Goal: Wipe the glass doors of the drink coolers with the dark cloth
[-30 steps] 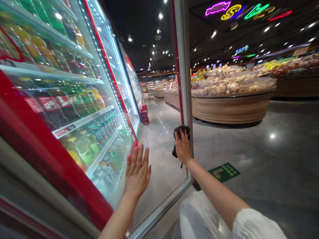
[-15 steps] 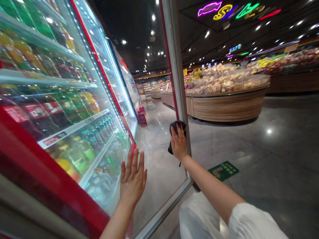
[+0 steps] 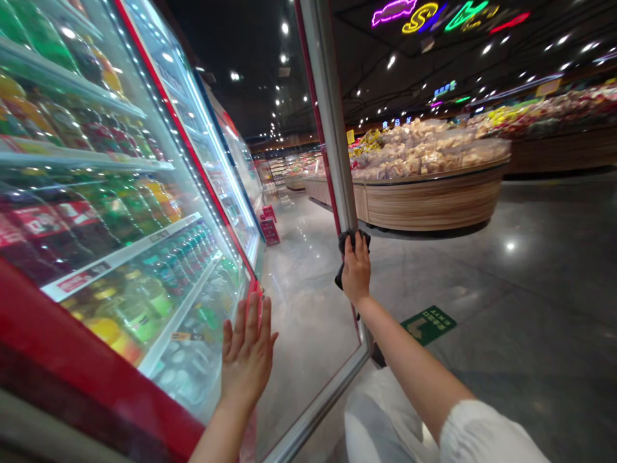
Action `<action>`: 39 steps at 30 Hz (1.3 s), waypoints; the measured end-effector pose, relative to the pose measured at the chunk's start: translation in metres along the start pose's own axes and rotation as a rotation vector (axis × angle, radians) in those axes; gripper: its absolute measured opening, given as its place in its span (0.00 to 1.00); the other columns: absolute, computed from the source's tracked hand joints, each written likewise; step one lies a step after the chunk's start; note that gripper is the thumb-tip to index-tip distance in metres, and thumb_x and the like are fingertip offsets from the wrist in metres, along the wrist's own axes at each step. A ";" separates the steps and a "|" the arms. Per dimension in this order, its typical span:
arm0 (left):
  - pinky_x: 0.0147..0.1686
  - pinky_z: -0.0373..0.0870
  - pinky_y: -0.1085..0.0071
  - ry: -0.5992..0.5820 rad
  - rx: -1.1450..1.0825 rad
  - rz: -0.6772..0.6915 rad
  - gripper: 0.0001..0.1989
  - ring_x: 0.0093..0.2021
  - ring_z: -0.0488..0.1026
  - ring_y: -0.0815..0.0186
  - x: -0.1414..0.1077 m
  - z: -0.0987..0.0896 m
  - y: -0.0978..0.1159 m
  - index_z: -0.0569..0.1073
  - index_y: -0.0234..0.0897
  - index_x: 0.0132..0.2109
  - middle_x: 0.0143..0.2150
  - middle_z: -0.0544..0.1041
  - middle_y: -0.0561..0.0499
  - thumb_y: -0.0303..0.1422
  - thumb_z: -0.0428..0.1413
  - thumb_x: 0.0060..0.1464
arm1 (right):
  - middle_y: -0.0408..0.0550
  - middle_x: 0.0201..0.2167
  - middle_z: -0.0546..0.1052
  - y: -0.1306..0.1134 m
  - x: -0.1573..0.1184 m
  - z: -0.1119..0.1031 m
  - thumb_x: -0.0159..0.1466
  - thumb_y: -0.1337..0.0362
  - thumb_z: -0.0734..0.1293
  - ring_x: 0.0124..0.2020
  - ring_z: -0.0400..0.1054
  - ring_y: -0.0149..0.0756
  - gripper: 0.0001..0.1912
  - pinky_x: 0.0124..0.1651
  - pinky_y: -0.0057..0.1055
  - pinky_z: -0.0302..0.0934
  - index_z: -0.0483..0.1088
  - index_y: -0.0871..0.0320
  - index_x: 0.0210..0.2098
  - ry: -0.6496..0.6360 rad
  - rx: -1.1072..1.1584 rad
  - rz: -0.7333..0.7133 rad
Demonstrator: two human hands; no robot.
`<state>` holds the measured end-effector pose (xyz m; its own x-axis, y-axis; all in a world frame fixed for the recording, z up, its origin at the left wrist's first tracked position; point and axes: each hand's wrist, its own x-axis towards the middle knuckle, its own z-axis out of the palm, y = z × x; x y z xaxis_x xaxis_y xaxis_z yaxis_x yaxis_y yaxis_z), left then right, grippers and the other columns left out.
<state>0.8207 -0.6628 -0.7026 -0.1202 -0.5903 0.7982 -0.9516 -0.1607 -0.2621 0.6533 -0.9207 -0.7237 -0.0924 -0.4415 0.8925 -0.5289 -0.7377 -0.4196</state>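
A glass door [image 3: 299,341] with a grey metal frame stands swung out from a lit drinks cooler. My right hand [image 3: 357,273] presses a black cloth [image 3: 340,276] against the upright edge of that frame, fingers bent over the cloth. My left hand [image 3: 248,350] has its fingers stretched out, palm toward the glass, and nothing is in it; whether it touches the pane I cannot tell. Behind the left hand a red strip [image 3: 254,289] shows at the cooler's edge. Bottles [image 3: 80,222] stand on the cooler shelves at the left.
A round wooden display stand [image 3: 429,199] heaped with packaged goods stands beyond the door. On the floor at the right lies a green exit sign [image 3: 429,325]. Small red boxes [image 3: 270,228] stand by the further coolers. My knee in pale trousers shows below.
My right hand and the black cloth have moved right, from the glass beside the frame onto the frame. My left hand has shifted slightly left and down. The view has shifted a little.
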 end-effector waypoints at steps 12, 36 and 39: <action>0.76 0.33 0.53 0.014 -0.014 -0.006 0.41 0.78 0.38 0.59 0.005 0.002 -0.003 0.43 0.45 0.76 0.79 0.43 0.48 0.29 0.54 0.63 | 0.60 0.73 0.59 0.026 -0.048 0.014 0.69 0.78 0.52 0.76 0.43 0.42 0.32 0.73 0.48 0.53 0.61 0.61 0.70 -0.112 0.013 -0.060; 0.75 0.29 0.59 0.027 0.019 0.019 0.39 0.78 0.35 0.63 0.009 0.002 -0.002 0.44 0.42 0.76 0.79 0.41 0.49 0.30 0.53 0.64 | 0.54 0.75 0.55 0.022 -0.002 0.033 0.69 0.74 0.53 0.77 0.42 0.44 0.33 0.73 0.50 0.53 0.56 0.56 0.73 -0.032 0.049 -0.085; 0.75 0.29 0.60 0.023 0.023 0.025 0.39 0.78 0.35 0.63 0.008 0.002 -0.003 0.44 0.42 0.76 0.79 0.42 0.49 0.31 0.54 0.65 | 0.51 0.76 0.53 0.018 0.002 0.034 0.69 0.73 0.54 0.76 0.43 0.45 0.34 0.73 0.51 0.53 0.55 0.53 0.73 -0.039 0.018 -0.035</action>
<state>0.8231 -0.6682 -0.6963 -0.1510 -0.5758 0.8035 -0.9414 -0.1644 -0.2947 0.6728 -0.9523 -0.7347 -0.0405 -0.4346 0.8997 -0.5158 -0.7621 -0.3914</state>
